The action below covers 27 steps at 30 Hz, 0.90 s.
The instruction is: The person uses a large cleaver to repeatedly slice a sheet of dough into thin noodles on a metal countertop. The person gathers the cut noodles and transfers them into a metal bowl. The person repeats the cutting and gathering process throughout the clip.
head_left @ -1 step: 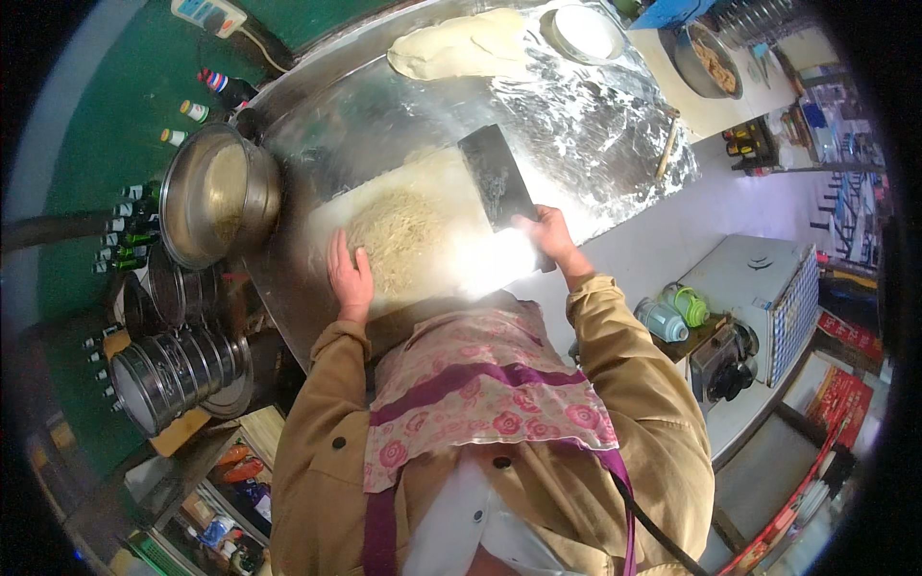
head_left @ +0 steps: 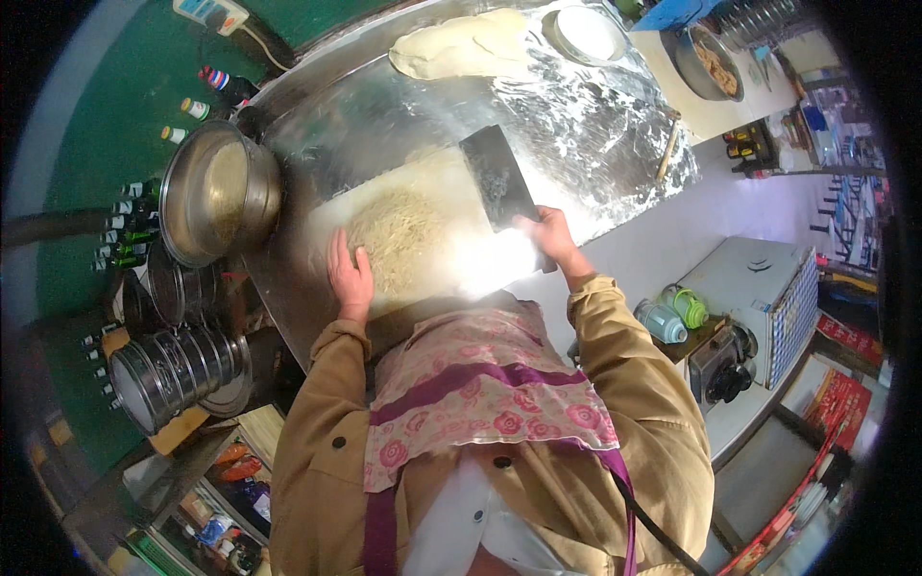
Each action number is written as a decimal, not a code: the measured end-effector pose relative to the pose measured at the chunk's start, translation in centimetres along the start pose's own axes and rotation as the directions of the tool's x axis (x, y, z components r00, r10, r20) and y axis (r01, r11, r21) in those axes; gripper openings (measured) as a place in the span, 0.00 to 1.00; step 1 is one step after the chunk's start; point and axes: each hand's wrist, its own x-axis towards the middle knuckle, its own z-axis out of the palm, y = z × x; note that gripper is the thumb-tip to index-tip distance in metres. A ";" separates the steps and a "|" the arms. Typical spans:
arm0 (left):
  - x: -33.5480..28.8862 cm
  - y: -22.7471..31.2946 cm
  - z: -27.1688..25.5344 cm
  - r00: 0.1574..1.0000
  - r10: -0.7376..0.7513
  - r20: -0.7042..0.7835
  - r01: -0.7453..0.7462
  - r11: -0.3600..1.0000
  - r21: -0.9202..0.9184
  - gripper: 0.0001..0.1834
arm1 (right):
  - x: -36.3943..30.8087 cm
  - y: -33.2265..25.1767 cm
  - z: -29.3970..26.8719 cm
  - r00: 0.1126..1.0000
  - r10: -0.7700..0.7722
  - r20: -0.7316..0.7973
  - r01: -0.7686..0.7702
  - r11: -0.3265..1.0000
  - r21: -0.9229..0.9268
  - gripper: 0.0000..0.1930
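Note:
A pale, crumbly heap [head_left: 394, 235] of finely broken food lies on a white board [head_left: 355, 197] in front of me. My left hand [head_left: 351, 278] rests flat at the heap's left side, near the board's left end, fingers stretched out. At the board's right end lies a dark, flat, oblong slab [head_left: 497, 173] with whitish smears; I cannot tell its exact kind. My right hand [head_left: 549, 238] is closed around the slab's near right edge, thumb on top, the other fingers partly hidden. Bright glare covers the board's near right corner.
A deep metal pot [head_left: 267, 192] stands left of the board. Beyond are a sheet of dough [head_left: 456, 46], a bowl of white powder [head_left: 584, 35] and floured tabletop [head_left: 586, 125] with a thin wooden stick [head_left: 667, 149]. Stacked metal rings [head_left: 178, 374] stand lower left.

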 end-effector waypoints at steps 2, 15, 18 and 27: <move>-0.1 -0.1 0.0 1.000 0.011 -0.023 -0.011 1.000 0.012 0.30 | -0.5 -2.0 -0.5 0.996 0.091 0.020 -0.092 0.994 0.064 0.11; -0.1 -1.1 0.2 0.996 0.066 -0.062 -0.067 0.998 -0.001 0.29 | -5.0 -21.9 3.3 0.964 -0.148 0.222 0.252 0.772 -0.583 0.16; -0.1 -1.2 0.1 0.997 0.066 -0.051 -0.067 0.997 -0.024 0.29 | -6.7 -24.4 4.7 0.977 -0.167 0.132 0.213 0.769 -0.603 0.16; 0.5 0.0 -0.8 0.991 0.121 -0.057 -0.125 0.989 -0.074 0.30 | -10.4 -15.8 1.4 0.860 0.328 -0.391 -0.284 0.944 0.167 0.10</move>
